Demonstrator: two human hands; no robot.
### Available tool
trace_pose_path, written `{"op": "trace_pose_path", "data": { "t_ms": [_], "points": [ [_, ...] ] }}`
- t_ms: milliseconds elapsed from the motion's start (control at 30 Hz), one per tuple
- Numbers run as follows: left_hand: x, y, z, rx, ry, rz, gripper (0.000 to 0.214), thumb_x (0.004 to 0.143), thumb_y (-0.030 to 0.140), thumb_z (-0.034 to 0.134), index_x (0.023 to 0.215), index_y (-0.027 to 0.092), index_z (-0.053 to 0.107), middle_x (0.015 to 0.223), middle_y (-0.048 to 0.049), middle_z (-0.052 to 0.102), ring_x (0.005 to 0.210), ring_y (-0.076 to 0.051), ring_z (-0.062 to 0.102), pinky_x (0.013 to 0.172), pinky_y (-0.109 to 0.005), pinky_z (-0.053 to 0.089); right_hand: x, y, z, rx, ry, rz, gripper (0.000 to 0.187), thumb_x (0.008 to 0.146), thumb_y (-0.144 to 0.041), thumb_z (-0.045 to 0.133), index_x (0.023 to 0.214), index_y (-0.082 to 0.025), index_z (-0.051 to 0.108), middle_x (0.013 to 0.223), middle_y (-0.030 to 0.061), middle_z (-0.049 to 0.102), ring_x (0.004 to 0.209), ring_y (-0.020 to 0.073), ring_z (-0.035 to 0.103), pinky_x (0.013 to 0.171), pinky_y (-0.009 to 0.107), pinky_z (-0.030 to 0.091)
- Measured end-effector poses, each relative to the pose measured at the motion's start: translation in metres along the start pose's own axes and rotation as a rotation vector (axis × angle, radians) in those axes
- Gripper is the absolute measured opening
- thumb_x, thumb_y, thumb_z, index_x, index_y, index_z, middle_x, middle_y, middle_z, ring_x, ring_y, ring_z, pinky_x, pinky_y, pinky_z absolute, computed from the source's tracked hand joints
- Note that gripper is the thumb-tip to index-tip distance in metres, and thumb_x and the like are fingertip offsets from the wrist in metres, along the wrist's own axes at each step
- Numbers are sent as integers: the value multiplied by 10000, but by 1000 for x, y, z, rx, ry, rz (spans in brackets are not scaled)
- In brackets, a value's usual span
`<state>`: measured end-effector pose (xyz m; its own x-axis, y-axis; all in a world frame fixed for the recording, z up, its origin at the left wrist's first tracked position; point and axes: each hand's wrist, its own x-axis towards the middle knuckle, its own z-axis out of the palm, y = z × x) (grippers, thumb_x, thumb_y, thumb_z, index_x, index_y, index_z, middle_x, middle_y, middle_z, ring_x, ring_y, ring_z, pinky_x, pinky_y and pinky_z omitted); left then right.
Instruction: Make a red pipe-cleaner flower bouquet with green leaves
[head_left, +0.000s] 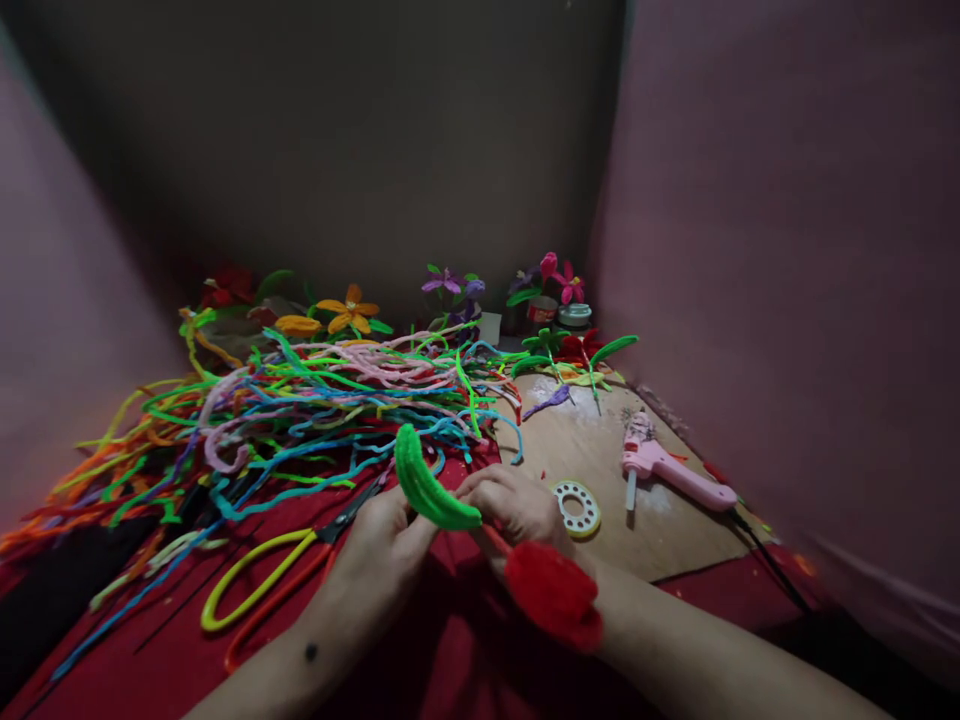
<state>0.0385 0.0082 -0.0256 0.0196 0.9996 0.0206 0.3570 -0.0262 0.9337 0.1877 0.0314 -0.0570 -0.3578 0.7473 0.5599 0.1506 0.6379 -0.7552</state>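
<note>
A pipe-cleaner flower is between my hands, with its fuzzy red bloom (553, 595) pointing down toward my right forearm and a curved green leaf (431, 485) rising in front of my fingers. My left hand (390, 530) is closed at the leaf's lower side, fingertips partly hidden behind it. My right hand (517, 505) is closed around the stem, whose grip point is mostly covered by my fingers. Beside my left hand lie scissors (259, 580) with one yellow and one red handle loop.
A large heap of coloured pipe cleaners (352, 390) spreads over the red cloth on the left. On a wooden board (630, 540) are a pink glue gun (667, 470), a round tape spool (577, 508) and green leaf pieces (592, 365). Finished flowers (352, 312) stand at the back.
</note>
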Motion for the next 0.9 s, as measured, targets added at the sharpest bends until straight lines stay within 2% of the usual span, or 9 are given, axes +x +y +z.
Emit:
{"op": "trace_pose_path", "data": {
  "t_ms": [100, 167, 267, 367, 400, 533, 667, 767, 900],
  "points": [
    [1, -1, 1, -268, -81, -220, 294, 661, 376, 640, 551, 158, 476, 474, 52, 412, 424, -69, 336, 406, -199, 264, 0, 7, 4, -244, 42, -237, 134, 807, -151, 501, 732, -208, 597, 791, 60, 625, 729, 170, 548, 658, 280, 406],
    [1, -3, 2, -465, -162, -330, 321, 663, 398, 649, 561, 161, 458, 436, 81, 324, 375, -43, 243, 364, -185, 177, -1, 11, 6, -283, 68, -281, 155, 811, -139, 487, 735, -205, 605, 781, 53, 631, 719, 160, 544, 653, 273, 409],
    [2, -7, 5, -720, -259, -385, 254, 685, 294, 652, 577, 156, 470, 462, 95, 241, 395, -29, 159, 363, -170, 156, -3, 13, 7, -160, 79, -194, 156, 804, -168, 489, 704, -206, 602, 758, 47, 620, 709, 156, 538, 643, 272, 414],
    [3, -13, 9, -848, -312, -442, 215, 677, 226, 664, 588, 142, 487, 491, 96, 203, 420, -27, 132, 371, -156, 169, -2, 6, 5, 142, 85, 78, 93, 771, -233, 554, 690, -211, 595, 721, 32, 585, 689, 157, 521, 649, 279, 421],
    [3, -15, 10, -840, -322, -441, 212, 685, 241, 663, 604, 137, 498, 488, 95, 213, 418, -27, 138, 370, -154, 172, -1, 3, 4, 239, 104, 175, 86, 760, -253, 575, 687, -210, 589, 698, 25, 571, 672, 156, 512, 643, 280, 423],
    [4, -20, 11, -721, -290, -401, 253, 713, 322, 645, 631, 151, 477, 446, 101, 248, 382, -29, 155, 344, -159, 171, 8, -7, 0, 476, 191, 351, 124, 745, -279, 604, 667, -186, 577, 612, -5, 547, 569, 123, 485, 567, 255, 416],
    [8, -12, -1, -583, -72, -316, 216, 691, 318, 650, 733, 171, 497, 455, 108, 302, 366, -36, 207, 347, -157, 195, 16, -7, -7, 692, 224, 461, 167, 722, -262, 633, 616, -154, 566, 486, -36, 506, 414, 75, 416, 421, 213, 343],
    [9, -2, -8, -294, 116, -138, 196, 727, 344, 609, 803, 175, 543, 515, 78, 422, 410, -56, 340, 395, -172, 267, 17, -2, -10, 806, 220, 490, 156, 711, -264, 647, 649, -146, 564, 484, -30, 536, 370, 68, 413, 366, 197, 320],
    [5, 2, -6, 66, 112, 166, 160, 751, 303, 593, 856, 182, 598, 806, -10, 608, 732, -138, 551, 648, -234, 422, 17, -1, -9, 846, 217, 545, 156, 679, -258, 678, 664, -137, 581, 501, -23, 552, 405, 71, 442, 388, 191, 341]
  ]
}}
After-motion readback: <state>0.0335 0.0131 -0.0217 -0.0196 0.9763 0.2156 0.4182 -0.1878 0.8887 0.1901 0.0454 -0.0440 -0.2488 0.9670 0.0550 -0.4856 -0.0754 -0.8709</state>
